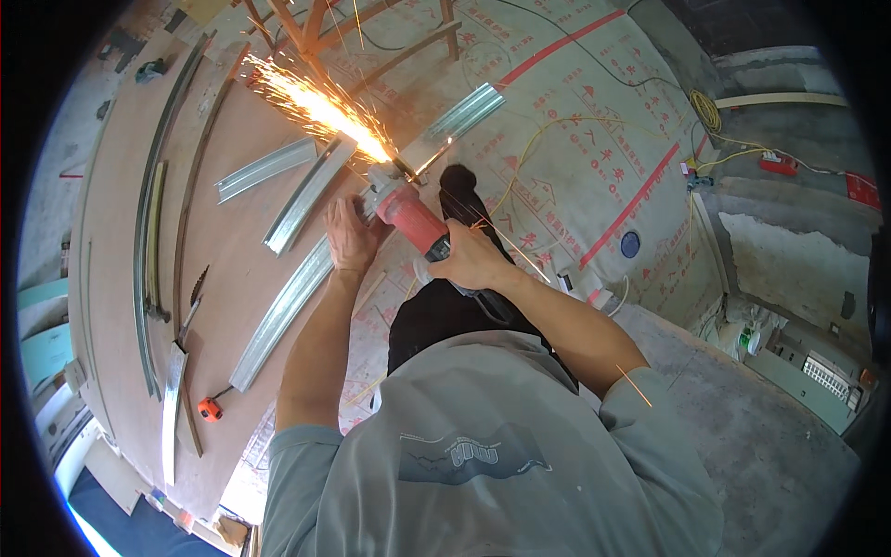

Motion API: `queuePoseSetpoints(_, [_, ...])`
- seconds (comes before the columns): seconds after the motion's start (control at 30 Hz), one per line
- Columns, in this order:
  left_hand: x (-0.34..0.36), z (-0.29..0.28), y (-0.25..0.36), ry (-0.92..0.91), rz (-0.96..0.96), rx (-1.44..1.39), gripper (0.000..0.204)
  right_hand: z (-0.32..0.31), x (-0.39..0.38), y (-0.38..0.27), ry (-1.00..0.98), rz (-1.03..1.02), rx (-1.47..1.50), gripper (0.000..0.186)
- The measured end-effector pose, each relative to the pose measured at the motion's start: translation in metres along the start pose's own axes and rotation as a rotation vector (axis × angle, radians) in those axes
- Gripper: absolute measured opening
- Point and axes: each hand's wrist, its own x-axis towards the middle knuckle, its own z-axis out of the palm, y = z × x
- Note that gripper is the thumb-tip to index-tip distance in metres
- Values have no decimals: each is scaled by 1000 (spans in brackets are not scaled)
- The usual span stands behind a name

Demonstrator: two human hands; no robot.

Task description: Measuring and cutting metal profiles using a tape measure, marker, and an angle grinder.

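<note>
My right hand (pixel 478 255) grips the rear body of a red and black angle grinder (pixel 413 218). A bright spray of sparks flies from the grinder's head toward the upper left. Close beside that head, my left hand (pixel 353 237) is closed over a silvery metal channel (pixel 288 316); its fingertips are partly hidden. Beyond the grinder, another length of channel (pixel 469 111) shows in line with it. Two shorter channel pieces, one (pixel 311 197) beside my left hand and one (pixel 266 170) farther left, lie on the brown board (pixel 241 269).
An orange tape measure (pixel 212 409), a hammer (pixel 159 311) and long metal strips (pixel 151 232) lie on the board. A wooden frame (pixel 311 37) stands at the far side. Yellow cable (pixel 705 111) runs across the printed floor sheet (pixel 594 167) at right. My dark shoe (pixel 458 181) is near the grinder.
</note>
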Motion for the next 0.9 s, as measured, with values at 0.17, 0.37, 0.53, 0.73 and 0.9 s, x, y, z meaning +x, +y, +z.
queuePoseSetpoints(0.17, [-2,0,-3,8,-4,0,47,0,1,-1,37,-36,-4,59])
queuePoseSetpoints(0.37, [-2,-1,0,6,-9,-22,46,-4,-1,4,-16,13,26,57])
queuePoseSetpoints(0.53, [-4,2,-3,-11,-35,-26,46,3,-1,13,35,-52,50,57])
queuePoseSetpoints(0.73, [-2,-8,-5,-96,-104,31,51,3,-13,20,-13,-12,66,62])
queuePoseSetpoints(0.9, [-2,-37,49,137,-55,116,66,-6,-44,48,91,-63,121,62])
